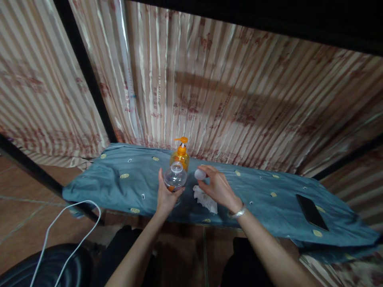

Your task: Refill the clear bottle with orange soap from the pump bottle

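My left hand (167,195) is wrapped around a clear plastic bottle (176,177) whose uncapped mouth faces up. Between the thumb and fingers of my right hand (220,187) is a round whitish bottle cap (200,174), held just right of the bottle and apart from it. A crumpled white tissue (206,200) lies on the blue cloth below my right hand. Right behind the clear bottle stands an orange pump bottle (181,153), its lower part hidden by the clear one.
The blue patterned cloth (143,171) covers a long, narrow surface. A black phone (312,212) lies at its right end. Dark metal posts (86,75) frame the place, with a striped curtain (191,87) behind. A white cable (49,229) loops at lower left over a black round object (68,263).
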The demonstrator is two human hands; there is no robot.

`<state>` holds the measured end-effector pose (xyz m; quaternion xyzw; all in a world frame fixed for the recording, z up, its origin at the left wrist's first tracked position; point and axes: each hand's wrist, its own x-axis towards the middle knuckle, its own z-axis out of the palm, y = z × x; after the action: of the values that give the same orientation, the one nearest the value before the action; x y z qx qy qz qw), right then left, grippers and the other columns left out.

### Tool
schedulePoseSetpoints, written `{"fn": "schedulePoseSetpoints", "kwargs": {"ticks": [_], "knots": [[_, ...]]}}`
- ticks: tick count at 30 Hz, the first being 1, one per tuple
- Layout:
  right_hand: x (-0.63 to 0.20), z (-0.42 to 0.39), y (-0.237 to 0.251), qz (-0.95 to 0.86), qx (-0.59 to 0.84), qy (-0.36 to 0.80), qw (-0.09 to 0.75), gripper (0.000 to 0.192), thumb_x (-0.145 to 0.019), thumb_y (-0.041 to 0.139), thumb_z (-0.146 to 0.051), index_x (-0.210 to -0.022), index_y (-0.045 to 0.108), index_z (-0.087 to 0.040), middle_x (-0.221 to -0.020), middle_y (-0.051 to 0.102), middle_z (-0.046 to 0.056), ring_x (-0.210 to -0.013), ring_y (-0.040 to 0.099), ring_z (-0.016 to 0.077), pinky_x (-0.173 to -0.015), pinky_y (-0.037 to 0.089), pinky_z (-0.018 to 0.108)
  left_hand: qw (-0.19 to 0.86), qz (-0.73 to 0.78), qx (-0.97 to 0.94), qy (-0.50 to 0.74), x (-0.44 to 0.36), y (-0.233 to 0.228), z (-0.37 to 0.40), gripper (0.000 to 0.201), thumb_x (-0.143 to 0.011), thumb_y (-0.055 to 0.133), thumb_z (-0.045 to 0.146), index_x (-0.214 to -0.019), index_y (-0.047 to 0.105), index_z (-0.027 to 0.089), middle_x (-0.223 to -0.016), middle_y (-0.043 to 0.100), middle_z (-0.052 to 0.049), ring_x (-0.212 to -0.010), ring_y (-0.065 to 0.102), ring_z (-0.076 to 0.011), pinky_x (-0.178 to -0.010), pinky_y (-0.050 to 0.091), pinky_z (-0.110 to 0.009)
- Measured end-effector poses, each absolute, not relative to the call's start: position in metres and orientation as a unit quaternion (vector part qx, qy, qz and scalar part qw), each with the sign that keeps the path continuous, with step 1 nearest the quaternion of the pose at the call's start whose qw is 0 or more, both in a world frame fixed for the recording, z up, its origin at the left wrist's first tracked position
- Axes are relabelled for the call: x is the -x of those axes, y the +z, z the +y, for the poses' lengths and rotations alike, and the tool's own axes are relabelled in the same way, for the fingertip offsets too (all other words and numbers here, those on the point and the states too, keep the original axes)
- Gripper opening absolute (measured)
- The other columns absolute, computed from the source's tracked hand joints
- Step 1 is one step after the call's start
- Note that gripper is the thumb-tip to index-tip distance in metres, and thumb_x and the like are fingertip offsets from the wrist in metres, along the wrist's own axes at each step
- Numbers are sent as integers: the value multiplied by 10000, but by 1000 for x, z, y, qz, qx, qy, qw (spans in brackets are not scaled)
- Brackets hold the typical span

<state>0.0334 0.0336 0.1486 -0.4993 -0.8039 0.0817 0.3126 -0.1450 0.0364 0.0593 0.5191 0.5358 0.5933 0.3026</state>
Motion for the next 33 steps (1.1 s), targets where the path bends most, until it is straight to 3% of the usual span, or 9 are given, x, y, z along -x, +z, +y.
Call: {"fn": "schedulePoseSetpoints", "kwargs": {"ticks": [5, 9, 16, 24, 31, 33], "knots": [[-10, 61, 175, -872, 410, 53, 260, 521, -775, 569, -104, -1292, 531, -162, -1236, 641, 125, -1155, 592, 245, -1003, 450, 417, 324, 527, -529, 581, 151, 53, 39, 1037, -585, 782, 238, -1452, 213, 216, -1365, 513, -119, -1274, 502, -288, -1082, 372, -444], [-6, 68, 191, -909, 358, 43, 211, 539, -804, 588, -136, -1330, 484, -192, -1149, 676, 88, -1078, 626, 234, -939, 481, 390, 348, 509, -543, 571, 153, 53, 44, 1059, -565, 785, 230, -1455, 209, 213, -1320, 559, -104, -1212, 558, -284, -1049, 411, -444], [11, 81, 219, -951, 273, 66, 128, 270, -777, 572, -73, -1002, 658, -196, -1024, 707, 54, -968, 663, 228, -839, 497, 325, 370, 500, -547, 560, 156, 56, 45, 1062, -569, 768, 206, -1463, 196, 180, -1291, 585, -111, -1177, 579, -266, -1032, 428, -421], [32, 94, 232, -963, 256, 74, 23, 223, -670, 624, -19, -757, 677, -218, -808, 706, 8, -768, 642, 187, -731, 490, 296, 364, 499, -546, 566, 157, 51, 46, 1065, -556, 778, 193, -1459, 215, 205, -1292, 574, -107, -1186, 568, -283, -1035, 417, -455], [44, 91, 244, -952, 285, -5, -110, 158, -815, 633, -169, -943, 709, -116, -927, 725, 110, -897, 666, 224, -765, 475, 301, 376, 483, -537, 580, 156, 54, 45, 1086, -527, 805, 174, -1454, 242, 217, -1302, 575, -115, -1191, 563, -299, -1049, 396, -482], [50, 87, 245, -937, 317, -32, -140, 262, -887, 580, -285, -970, 702, -68, -946, 722, 166, -945, 668, 243, -786, 471, 306, 378, 483, -533, 583, 156, 56, 44, 1079, -521, 810, 158, -1446, 262, 239, -1282, 591, -101, -1182, 572, -296, -1046, 401, -473]]}}
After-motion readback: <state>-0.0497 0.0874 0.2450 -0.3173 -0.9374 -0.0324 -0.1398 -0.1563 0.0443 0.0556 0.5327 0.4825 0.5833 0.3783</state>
